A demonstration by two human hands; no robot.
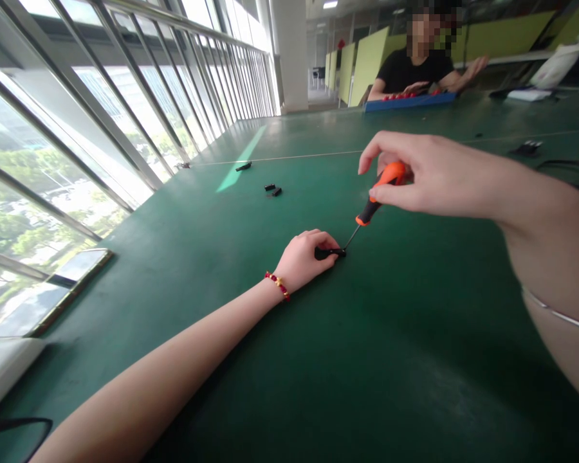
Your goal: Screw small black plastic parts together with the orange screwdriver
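My left hand point(305, 258) rests on the green table, its fingers closed round a small black part point(329, 253) whose exact kind I cannot make out. Above and to the right, my right hand point(410, 170) grips a screwdriver point(372, 204) with an orange and black handle. The screwdriver slants down to the left, and its thin metal shaft meets the right end of the black part. Whether the tip sits in a screw is too small to see.
Small black pieces point(273, 190) and another black piece point(244, 166) lie farther back on the table point(289, 360). A phone-like slab point(53, 292) and a white box point(9, 373) are at left, by the railing. Across the table a person point(417, 71) sits behind a blue tray point(410, 103).
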